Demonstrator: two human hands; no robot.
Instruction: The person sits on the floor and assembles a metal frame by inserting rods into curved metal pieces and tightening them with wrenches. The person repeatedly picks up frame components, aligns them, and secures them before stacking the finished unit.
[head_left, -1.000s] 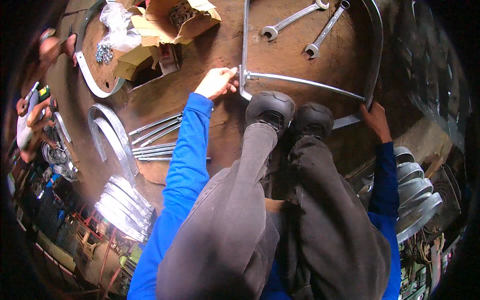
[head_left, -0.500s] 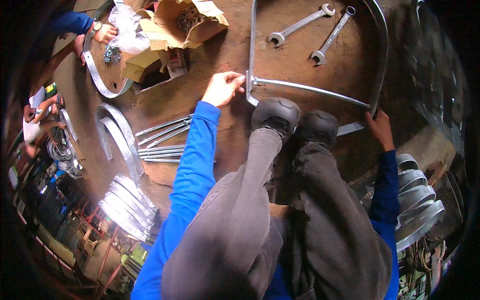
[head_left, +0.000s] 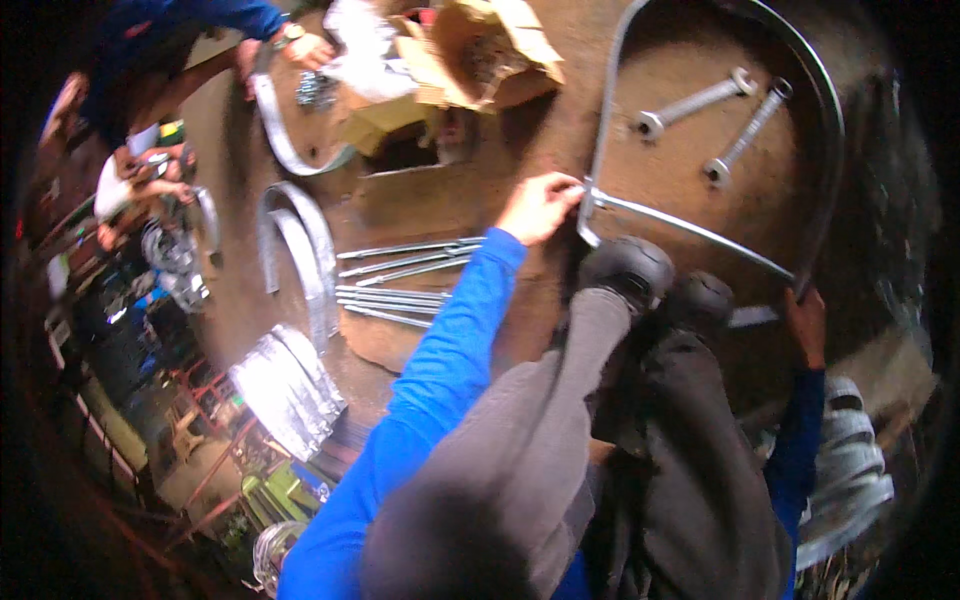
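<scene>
A large curved metal strap (head_left: 607, 110) lies on the brown ground ahead of my shoes. A straight metal rod (head_left: 690, 232) crosses between its two sides. My left hand (head_left: 540, 207) is pinched at the rod's left end, on the strap's outer side; whatever small thing sits between the fingertips is hidden. At the other end, my right hand (head_left: 806, 328) is closed round the strap beside the rod's right end, its fingers partly in shadow. Inside the loop lie two wrenches, a left one (head_left: 693, 105) and a right one (head_left: 745, 135).
Several rods (head_left: 395, 297) lie left of my left forearm. Bent straps (head_left: 300, 240) and a strap stack (head_left: 290, 390) are further left; more straps (head_left: 845, 480) stand at lower right. A torn cardboard box (head_left: 520, 60) is at the back, beside another person's hand (head_left: 308, 50).
The whole view has shifted, so everything sits further right and mostly lower in the picture. My hands keep their places at the two rod ends.
</scene>
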